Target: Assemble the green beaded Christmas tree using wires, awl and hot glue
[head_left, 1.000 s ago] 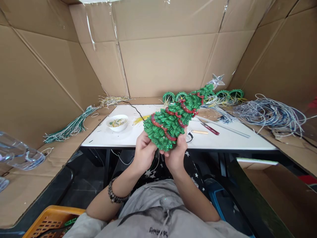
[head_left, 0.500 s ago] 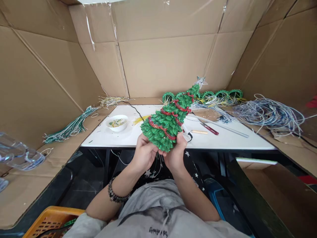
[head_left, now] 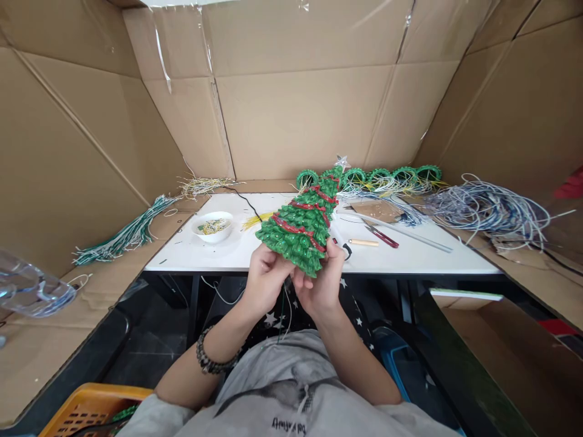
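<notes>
Between my hands is a glittery green Christmas tree [head_left: 303, 221] with red garlands and a clear star [head_left: 342, 161] at its tip. It leans away from me and to the right, above the table's front edge. My left hand [head_left: 268, 276] grips the lower left of its base, thumb in front. On the base's right side, my right hand [head_left: 323, 279] is closed with the thumb up along the edge. Some fingertips are hidden under the base. Thin wires [head_left: 288, 306] hang below it toward my lap.
On the white table [head_left: 182, 258] lie a white bowl [head_left: 213, 227] of small parts, red-handled snips [head_left: 382, 235] and a wooden-handled tool [head_left: 363, 243]. Wire bundles [head_left: 492, 206] and green rings [head_left: 378, 177] line the back and right. An orange basket [head_left: 86, 403] stands at lower left.
The tree's tip has swung left and a little lower, so the tree leans less to the right. Both hands keep hold of the base. The view has shifted slightly.
</notes>
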Demonstrator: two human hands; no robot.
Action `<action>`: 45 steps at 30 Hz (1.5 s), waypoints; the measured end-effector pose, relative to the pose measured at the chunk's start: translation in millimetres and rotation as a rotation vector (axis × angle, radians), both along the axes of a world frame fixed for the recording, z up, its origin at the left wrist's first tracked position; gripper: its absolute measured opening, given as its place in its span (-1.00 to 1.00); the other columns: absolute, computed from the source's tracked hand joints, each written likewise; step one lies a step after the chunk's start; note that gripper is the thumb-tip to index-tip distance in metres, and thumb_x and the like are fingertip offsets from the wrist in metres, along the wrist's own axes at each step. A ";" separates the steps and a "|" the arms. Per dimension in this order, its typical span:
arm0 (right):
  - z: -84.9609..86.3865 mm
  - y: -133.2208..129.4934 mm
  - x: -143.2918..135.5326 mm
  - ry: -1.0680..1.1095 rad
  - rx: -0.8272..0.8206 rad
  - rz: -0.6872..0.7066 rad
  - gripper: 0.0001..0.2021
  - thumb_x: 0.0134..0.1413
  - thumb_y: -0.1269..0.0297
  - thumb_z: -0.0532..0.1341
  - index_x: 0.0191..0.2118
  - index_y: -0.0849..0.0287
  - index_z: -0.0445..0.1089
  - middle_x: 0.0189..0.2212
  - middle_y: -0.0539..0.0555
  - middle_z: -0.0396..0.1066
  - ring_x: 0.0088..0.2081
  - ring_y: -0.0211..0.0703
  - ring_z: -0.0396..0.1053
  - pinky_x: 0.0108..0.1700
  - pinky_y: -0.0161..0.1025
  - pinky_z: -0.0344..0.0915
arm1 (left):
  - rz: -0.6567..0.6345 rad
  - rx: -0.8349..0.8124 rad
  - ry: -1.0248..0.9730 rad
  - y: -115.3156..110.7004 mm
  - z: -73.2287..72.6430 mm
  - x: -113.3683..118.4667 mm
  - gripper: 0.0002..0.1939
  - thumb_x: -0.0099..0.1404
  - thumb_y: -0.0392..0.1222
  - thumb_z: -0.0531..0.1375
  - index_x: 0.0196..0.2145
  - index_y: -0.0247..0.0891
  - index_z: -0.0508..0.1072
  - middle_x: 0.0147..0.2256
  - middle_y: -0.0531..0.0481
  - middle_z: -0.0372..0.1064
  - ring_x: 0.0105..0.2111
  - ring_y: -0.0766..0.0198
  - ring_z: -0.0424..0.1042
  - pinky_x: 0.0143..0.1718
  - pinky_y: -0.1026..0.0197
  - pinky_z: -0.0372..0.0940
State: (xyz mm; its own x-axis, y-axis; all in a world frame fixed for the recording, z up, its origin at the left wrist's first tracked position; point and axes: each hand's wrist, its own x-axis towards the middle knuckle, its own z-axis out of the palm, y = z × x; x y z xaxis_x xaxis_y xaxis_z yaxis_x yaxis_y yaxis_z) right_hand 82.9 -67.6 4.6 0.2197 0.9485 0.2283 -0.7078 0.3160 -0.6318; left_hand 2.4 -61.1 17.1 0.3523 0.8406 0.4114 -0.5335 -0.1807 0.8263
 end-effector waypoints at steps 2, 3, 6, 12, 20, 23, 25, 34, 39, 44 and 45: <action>1.7 -1.7 0.7 0.013 -0.011 0.021 -0.48 -0.02 -0.23 0.16 -0.67 0.11 0.17 -0.90 -0.18 -0.07 -0.84 -0.42 -0.08 -0.81 -0.45 -0.14 | 0.027 -0.004 0.032 -1.5 -1.0 0.2 -0.72 0.11 -0.19 0.43 -0.56 -0.27 0.40 -0.72 0.13 0.32 -0.69 0.31 0.40 -0.57 0.27 0.37; 2.1 -2.5 0.9 0.014 -0.018 0.031 -0.49 -0.03 -0.23 0.16 -0.66 0.12 0.18 -0.89 -0.18 -0.05 -0.85 -0.42 -0.09 -0.82 -0.45 -0.16 | 0.041 -0.001 0.052 -2.1 -1.8 0.3 -0.74 0.11 -0.22 0.42 -0.55 -0.27 0.41 -0.72 0.13 0.33 -0.69 0.31 0.41 -0.58 0.28 0.36; 1.8 -4.3 0.6 0.007 -0.044 0.051 -0.49 -0.10 -0.24 0.19 -0.67 0.12 0.16 -0.89 -0.18 -0.03 -0.85 -0.43 -0.08 -0.84 -0.46 -0.19 | 0.076 0.015 0.085 -3.2 -4.1 -0.2 -0.76 0.12 -0.26 0.41 -0.57 -0.28 0.42 -0.72 0.12 0.33 -0.69 0.33 0.39 -0.59 0.30 0.35; -1.2 -4.4 -4.0 0.024 -0.103 -0.002 -0.51 -0.18 -0.24 0.23 -0.63 0.12 0.21 -0.87 -0.18 0.06 -0.87 -0.45 -0.11 -0.85 -0.46 -0.14 | 0.100 0.011 0.039 -4.7 -4.4 -2.9 -0.74 0.09 -0.25 0.40 -0.63 -0.28 0.43 -0.74 0.12 0.30 -0.76 0.41 0.26 -0.65 0.32 0.28; -3.4 -5.5 -6.1 -0.019 -0.083 0.035 -0.51 -0.14 -0.28 0.18 -0.42 0.11 0.30 -0.89 -0.18 0.07 -0.86 -0.35 0.01 -0.84 -0.44 -0.09 | 0.125 0.005 0.039 -10.1 -1.0 -3.8 -0.68 0.09 -0.26 0.38 -0.73 -0.27 0.41 -0.80 0.09 0.24 -0.75 0.36 0.30 -0.68 0.31 0.22; -4.3 -5.5 -4.6 -0.010 -0.078 0.028 -0.48 -0.13 -0.23 0.20 -0.20 0.11 0.32 -0.85 -0.20 0.14 -0.85 -0.33 0.03 -0.83 -0.43 -0.04 | 0.114 0.005 0.026 -8.8 -0.7 -5.4 -0.70 0.07 -0.29 0.37 -0.73 -0.26 0.43 -0.80 0.10 0.24 -0.76 0.37 0.28 -0.68 0.31 0.21; -4.3 -5.1 -3.4 -0.018 -0.055 0.050 -0.48 -0.11 -0.22 0.20 -0.16 0.10 0.31 -0.83 -0.22 0.14 -0.85 -0.34 0.03 -0.83 -0.42 -0.04 | 0.105 0.020 0.028 -6.9 -1.6 -6.4 -0.72 0.07 -0.30 0.37 -0.72 -0.26 0.45 -0.80 0.10 0.25 -0.76 0.36 0.29 -0.68 0.31 0.22; 4.5 -15.9 -4.3 -0.055 -0.037 0.089 -0.48 -0.16 -0.32 0.22 -0.51 0.11 0.27 -0.84 -0.16 0.14 -0.85 -0.40 -0.03 -0.85 -0.44 -0.11 | 0.112 0.026 0.066 -9.5 -6.4 -7.9 -0.69 0.11 -0.15 0.39 -0.68 -0.23 0.44 -0.80 0.13 0.22 -0.79 0.37 0.24 -0.70 0.27 0.29; 6.3 -23.3 -4.2 -0.042 -0.047 0.040 -0.47 -0.14 -0.32 0.23 -0.57 0.11 0.24 -0.86 -0.18 0.07 -0.87 -0.43 -0.12 -0.86 -0.45 -0.15 | 0.129 0.011 0.100 -16.6 -5.2 -9.9 -0.74 0.04 -0.09 0.46 -0.59 -0.20 0.48 -0.78 0.10 0.27 -0.72 0.25 0.36 -0.65 0.20 0.37; 6.5 -20.6 -4.2 -0.008 -0.079 0.050 -0.44 -0.15 -0.34 0.23 -0.61 0.12 0.22 -0.88 -0.16 0.05 -0.85 -0.43 -0.06 -0.85 -0.48 -0.15 | 0.073 -0.006 0.096 -15.3 1.2 -6.7 -0.64 0.05 -0.01 0.44 -0.68 -0.24 0.44 -0.78 0.07 0.27 -0.78 0.34 0.27 -0.72 0.27 0.28; 6.4 -20.5 -4.4 -0.003 -0.086 0.048 -0.44 -0.15 -0.33 0.23 -0.62 0.13 0.22 -0.88 -0.15 0.05 -0.85 -0.43 -0.04 -0.84 -0.49 -0.12 | 0.057 -0.016 0.088 -15.0 2.5 -6.0 -0.61 0.04 0.00 0.45 -0.71 -0.24 0.42 -0.78 0.07 0.26 -0.78 0.34 0.27 -0.75 0.29 0.25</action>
State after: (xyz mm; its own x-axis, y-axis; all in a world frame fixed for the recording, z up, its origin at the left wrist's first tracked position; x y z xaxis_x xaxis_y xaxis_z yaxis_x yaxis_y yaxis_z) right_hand 78.5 -88.1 11.0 0.1728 0.9740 0.1462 -0.7192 0.2262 -0.6569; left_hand -3.6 -76.1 19.6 0.3383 0.8663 0.3674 -0.4481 -0.1950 0.8724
